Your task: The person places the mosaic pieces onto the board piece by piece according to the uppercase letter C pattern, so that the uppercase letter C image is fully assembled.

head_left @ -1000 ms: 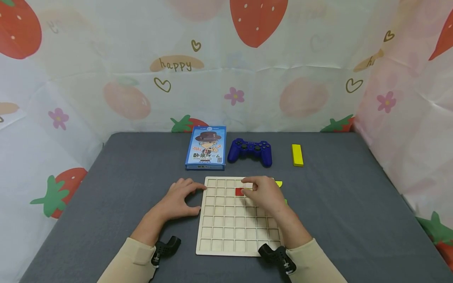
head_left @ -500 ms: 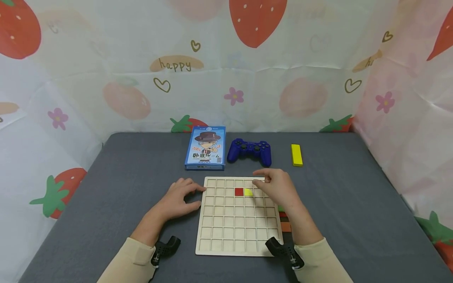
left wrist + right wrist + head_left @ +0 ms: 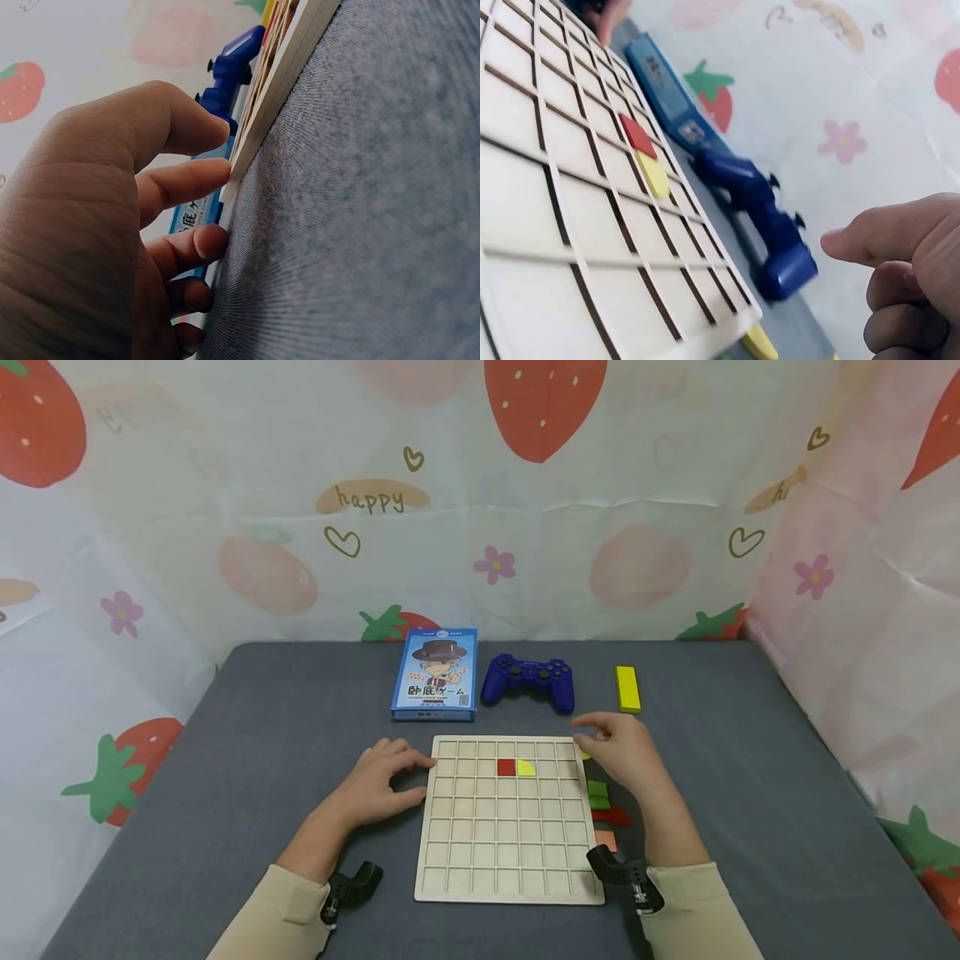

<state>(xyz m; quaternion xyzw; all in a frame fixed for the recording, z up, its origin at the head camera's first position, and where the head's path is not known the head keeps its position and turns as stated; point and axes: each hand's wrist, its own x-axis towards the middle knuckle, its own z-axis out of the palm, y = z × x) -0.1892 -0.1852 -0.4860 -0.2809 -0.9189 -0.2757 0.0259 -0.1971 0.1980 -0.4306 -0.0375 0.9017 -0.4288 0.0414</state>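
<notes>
hands at a wooden grid board on a grey table

the left hand (image 3: 378, 781) rests with relaxed fingers against the left edge of the grid board (image 3: 504, 860), steadying it. the right hand (image 3: 626, 752) hovers empty, loosely curled, just off the board's far right corner, above loose coloured pieces (image 3: 600, 797). a red tile (image 3: 506, 767) and a yellow tile (image 3: 525, 767) sit side by side in the second row.

Grey cloth-covered table (image 3: 225, 760) against strawberry-printed backdrop sheets (image 3: 600, 485), evenly lit.
</notes>
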